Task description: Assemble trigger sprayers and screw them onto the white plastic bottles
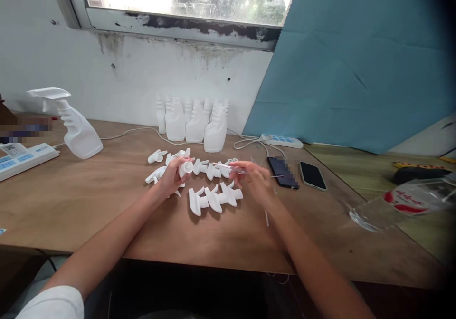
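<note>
My left hand is closed round a white spray head, its round collar turned toward the right. To the right of it, my right hand pinches a thin, pale tube that points left toward the spray head; the two are apart. Several more white spray heads lie on the brown table around my hands, with a row of them just in front. More thin tubes lie beneath and beside my right hand.
White bottles stand by the wall. An assembled spray bottle is at left, near a power strip. Two phones, another power strip and a clear plastic bottle are at right.
</note>
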A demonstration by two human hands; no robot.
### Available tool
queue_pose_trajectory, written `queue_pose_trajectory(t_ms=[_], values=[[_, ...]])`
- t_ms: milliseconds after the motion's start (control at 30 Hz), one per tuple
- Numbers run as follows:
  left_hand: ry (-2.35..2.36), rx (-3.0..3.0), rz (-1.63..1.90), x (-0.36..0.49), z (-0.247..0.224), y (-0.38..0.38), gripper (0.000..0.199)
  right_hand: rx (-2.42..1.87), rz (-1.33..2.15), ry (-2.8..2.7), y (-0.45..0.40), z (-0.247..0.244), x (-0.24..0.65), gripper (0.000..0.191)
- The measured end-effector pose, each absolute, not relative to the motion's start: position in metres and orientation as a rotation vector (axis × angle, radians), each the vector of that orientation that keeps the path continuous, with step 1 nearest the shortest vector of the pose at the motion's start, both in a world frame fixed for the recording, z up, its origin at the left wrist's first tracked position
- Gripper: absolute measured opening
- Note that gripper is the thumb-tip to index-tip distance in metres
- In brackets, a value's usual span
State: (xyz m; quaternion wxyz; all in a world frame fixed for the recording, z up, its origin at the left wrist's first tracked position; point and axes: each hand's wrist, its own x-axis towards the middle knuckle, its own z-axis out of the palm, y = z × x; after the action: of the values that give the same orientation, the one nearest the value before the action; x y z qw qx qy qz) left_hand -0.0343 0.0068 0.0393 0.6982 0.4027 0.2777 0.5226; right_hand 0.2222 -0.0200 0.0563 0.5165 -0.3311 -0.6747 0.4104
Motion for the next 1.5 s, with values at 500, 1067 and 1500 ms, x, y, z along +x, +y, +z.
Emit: queue_pose_trajectory(t_ms=[500,1067,1500], values=[[0.882,1.227,1.144,-0.022,0.042,-0.006,0.024,-0.572,0.621,-2.266,-0.032,0.055,0.203,0.016],[0.607,0.843,1.155,-0.024,0.042,0.001,0.012,-0.514,0.642,-2.11,-0.037,0.038,0.186,0.028],[0.763,0.93,1.205,-0.022,0.035,0.003,0.018,-0.523,0.561,-2.154,-0.038,0.033,0.186,0.026]])
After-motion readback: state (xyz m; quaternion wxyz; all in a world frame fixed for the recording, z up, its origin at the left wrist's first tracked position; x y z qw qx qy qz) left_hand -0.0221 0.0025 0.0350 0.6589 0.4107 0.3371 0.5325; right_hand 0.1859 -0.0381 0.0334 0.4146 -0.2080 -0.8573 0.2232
